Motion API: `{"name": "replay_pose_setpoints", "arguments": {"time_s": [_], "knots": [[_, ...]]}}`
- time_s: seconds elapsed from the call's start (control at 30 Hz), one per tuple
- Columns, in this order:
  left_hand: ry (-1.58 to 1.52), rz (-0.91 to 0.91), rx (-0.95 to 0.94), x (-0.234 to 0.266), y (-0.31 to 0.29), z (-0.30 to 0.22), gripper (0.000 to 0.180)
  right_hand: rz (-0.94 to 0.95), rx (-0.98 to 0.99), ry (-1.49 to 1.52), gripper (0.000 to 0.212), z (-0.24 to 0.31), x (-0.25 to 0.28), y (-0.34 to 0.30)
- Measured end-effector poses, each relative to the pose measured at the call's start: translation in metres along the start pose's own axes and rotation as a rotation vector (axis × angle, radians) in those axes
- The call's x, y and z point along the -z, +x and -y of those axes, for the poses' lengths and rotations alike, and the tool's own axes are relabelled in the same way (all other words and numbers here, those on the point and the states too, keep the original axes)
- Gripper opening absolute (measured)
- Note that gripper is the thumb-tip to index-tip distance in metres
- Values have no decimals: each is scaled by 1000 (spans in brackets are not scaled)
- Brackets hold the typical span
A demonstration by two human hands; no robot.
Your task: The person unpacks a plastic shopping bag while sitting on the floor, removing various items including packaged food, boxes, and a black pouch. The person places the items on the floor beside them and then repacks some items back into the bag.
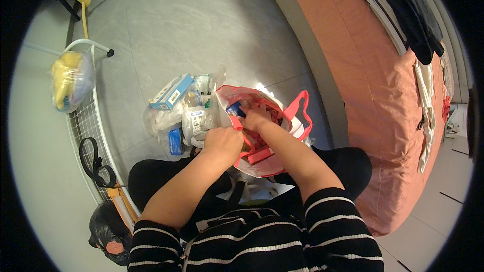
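Red-and-white tote bag [272, 166] sat at 12 o'clock. Left hand [226, 143] clutched its 8 o'clock edge; right hand [257, 118] was inside beside blue packet [235, 109], grip unclear. Left-hand slip could've tipped contents out.

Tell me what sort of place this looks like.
Probably a bedroom in a home. What looks like a bed with a salmon-coloured cover runs along the right, dark clothing lies on it, and a white wire rack stands on the left.
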State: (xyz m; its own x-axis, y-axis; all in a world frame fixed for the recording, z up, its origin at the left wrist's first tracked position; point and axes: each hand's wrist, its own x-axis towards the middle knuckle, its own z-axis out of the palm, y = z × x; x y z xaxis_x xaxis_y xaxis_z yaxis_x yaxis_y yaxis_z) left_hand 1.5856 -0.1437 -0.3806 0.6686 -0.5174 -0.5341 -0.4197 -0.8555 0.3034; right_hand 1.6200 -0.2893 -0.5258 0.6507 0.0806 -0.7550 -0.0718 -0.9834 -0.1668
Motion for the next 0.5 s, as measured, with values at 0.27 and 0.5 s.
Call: {"name": "replay_pose_setpoints", "arguments": {"time_s": [0.27,0.5], "knots": [[11,37,-24,2,4,-2,15,44,107,-98,56,-9,-11,-23],[42,-14,3,2,-5,0,13,259,49,-260,51,-28,10,-27]]}}
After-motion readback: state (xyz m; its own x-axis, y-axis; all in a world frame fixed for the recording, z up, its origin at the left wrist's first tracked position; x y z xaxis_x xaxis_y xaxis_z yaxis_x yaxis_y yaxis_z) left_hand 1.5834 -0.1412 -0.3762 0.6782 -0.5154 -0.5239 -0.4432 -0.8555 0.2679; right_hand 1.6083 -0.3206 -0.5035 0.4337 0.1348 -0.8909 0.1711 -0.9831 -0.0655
